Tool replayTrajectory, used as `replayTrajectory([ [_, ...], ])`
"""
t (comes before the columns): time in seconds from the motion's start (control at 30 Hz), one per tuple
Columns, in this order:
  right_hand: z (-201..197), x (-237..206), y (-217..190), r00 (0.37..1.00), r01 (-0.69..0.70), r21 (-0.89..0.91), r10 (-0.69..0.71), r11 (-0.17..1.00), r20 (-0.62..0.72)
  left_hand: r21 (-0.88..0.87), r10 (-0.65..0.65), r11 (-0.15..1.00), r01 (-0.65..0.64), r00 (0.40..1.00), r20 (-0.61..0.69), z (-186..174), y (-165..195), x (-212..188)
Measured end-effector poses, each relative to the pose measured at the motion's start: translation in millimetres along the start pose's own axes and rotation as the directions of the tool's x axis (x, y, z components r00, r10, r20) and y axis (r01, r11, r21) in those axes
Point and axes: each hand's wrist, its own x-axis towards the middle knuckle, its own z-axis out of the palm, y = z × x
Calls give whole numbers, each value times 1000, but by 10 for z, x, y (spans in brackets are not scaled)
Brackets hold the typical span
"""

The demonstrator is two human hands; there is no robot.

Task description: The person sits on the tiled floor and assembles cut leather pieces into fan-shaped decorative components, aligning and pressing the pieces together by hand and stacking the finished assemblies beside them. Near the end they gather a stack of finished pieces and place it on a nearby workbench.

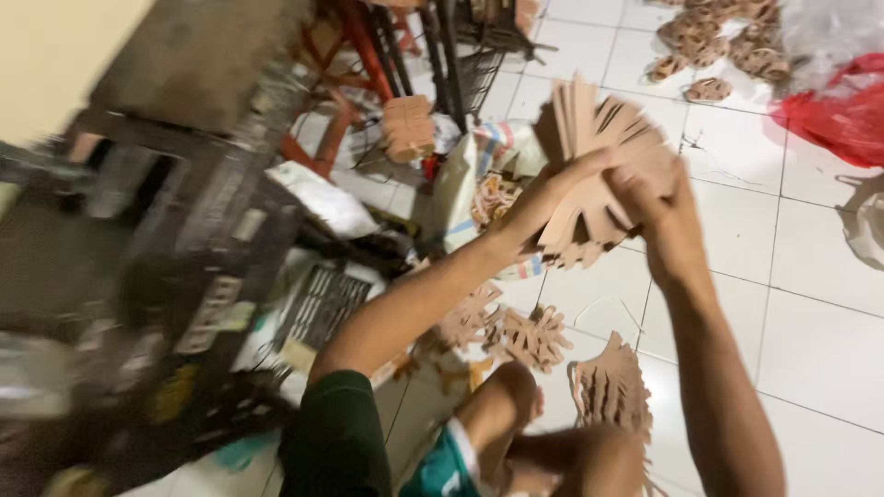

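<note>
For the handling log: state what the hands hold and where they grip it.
Both hands grip one stack of thin brown cut-out pieces: the left hand at its lower left edge, the right hand at its lower right side.

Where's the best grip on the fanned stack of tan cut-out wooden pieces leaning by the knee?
Grip the tan cut-out stack across its flat faces near the top edge, coming from above. It stands almost upright on the white tiled floor, its top is free, and its jagged lower edges look awkward to pinch.

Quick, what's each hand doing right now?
Left hand: closed on the stack of flat tan cut-out wooden pieces.
Right hand: closed on the same stack from the other side.
</note>
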Motion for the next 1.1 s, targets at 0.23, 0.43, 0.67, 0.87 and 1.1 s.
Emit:
replayTrajectory([
  [0.23,1355,199,-1295,969,-216,-140,230,966,92,-195,-532,844,499,738,-416,-171,1876,-857],
  [0.43,2220,214,-2302,897,-411,-99,422,906,132,-161,-334,938,307,925,-183,-532,2853,-1198],
  [0.67,3059,1120,-2197,936,-186,-370,279,910,214,68,-221,952,300,821,-527,-1522,3182,-1159],
  [0.87,3765,1642,-2071,918,-205,-212,263,956,297,-43,-175,978,205,684,-708,-2256,3582,-945],
  [1.1,4527,2251,-1913,941,-215,-345,289,914,179,-158,-281,958,238,685,-672,-3199,3821,-737],
])
